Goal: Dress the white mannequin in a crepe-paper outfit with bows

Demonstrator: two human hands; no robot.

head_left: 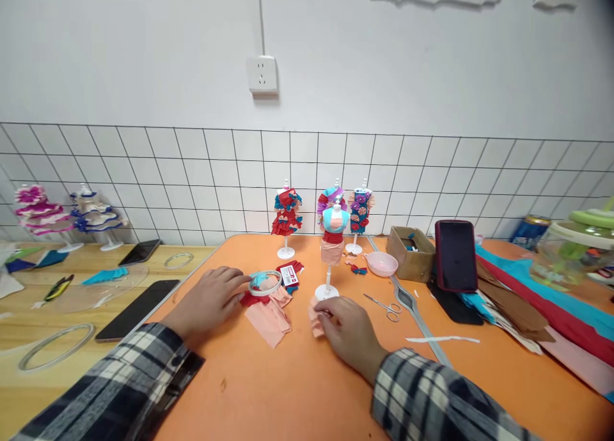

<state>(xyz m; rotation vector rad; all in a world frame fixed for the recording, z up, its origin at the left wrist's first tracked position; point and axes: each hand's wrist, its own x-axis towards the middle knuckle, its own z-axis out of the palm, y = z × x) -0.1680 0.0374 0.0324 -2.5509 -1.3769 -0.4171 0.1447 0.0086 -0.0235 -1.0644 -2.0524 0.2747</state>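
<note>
My left hand [211, 300] lies low over the orange table, fingers stretched out. Its fingertips reach the left edge of a white ring-shaped roll [265, 292], probably tape, resting on scraps. Peach crepe-like pieces [267, 323] spread out below the roll, with red and blue scraps around it. My right hand [346, 329] pinches a small ruffled peach piece [315, 319] just in front of a mini dress form [334, 243]. That form stands upright on a white base, dressed in light blue, red and peach.
Behind stand more dressed forms, including a red one [286, 214] and a blue one [361, 214]. Small scissors [387, 308], a pink bowl [382, 264], a cardboard box [411, 254] and an upright phone [456, 257] are on the right. Coloured strips [551, 294] lie beyond.
</note>
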